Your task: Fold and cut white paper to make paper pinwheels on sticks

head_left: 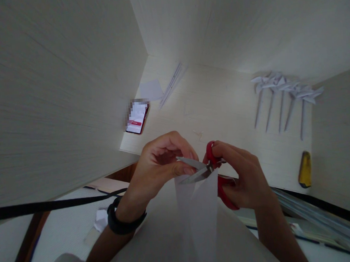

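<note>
The left hand [163, 161] pinches the upper edge of a white sheet [198, 213] between thumb and fingers, the grip narrow and the other fingers curled above it. The sheet hangs down in front of the person's body, at the near side of the bench [224, 111]. The right hand [246, 178] holds a pair of scissors [209, 168] by its red handles, its fingers at the upper loop and its thumb at the lower one, with the loops spread apart. The blades stand open and point toward the left hand; the upper one passes in front of its fingers, the lower one lies across the top of the sheet, and the left thumb tip shows between them. Whether the blades touch the thumb, I cannot tell.

A dark wristband [121, 220] circles the left wrist. Beyond the hands, a small pale scrap [198, 135] lies on the bench. Toward its far left corner are a phone [138, 117] with its screen lit, a flat piece of paper [151, 90] just beyond it, and some thin white sticks [171, 85] beside that paper. At the right, five paper pinwheels [288, 86] lie in a row, their stems toward the person, with a yellow tool [305, 170] nearer the bench's right edge.
</note>
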A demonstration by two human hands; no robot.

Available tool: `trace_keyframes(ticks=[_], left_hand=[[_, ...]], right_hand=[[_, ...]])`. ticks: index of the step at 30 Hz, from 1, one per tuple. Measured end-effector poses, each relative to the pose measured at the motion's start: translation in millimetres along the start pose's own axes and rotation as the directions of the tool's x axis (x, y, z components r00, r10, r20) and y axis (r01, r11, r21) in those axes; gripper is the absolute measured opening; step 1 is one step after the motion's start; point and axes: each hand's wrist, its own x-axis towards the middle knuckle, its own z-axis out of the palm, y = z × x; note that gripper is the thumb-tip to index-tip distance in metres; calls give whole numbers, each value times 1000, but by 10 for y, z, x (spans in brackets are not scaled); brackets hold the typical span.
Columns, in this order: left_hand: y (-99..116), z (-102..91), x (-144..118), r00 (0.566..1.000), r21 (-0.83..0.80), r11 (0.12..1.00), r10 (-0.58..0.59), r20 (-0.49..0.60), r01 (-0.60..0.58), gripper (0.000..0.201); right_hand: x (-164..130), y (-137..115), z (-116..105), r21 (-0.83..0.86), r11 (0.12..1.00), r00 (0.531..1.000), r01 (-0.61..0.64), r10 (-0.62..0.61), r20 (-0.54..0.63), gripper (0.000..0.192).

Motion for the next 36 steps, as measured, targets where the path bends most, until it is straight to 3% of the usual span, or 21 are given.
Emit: trace_keyframes(ticks=[11, 22, 36], left_hand=[[12, 30, 12, 1000, -25, 1000, -8, -21, 7, 13], [-24, -29, 31, 999, -51, 999, -7, 34, 8, 11], [-21, 15, 57, 999, -85, 996, -29, 25, 31, 13]], right_hand=[[19, 1, -8, -70, 997, 999, 36, -37, -18, 27], [15, 42, 13, -66, 996, 998, 65, -67, -20, 22], [0, 30, 30, -33, 998, 998, 48, -49, -30, 19]])
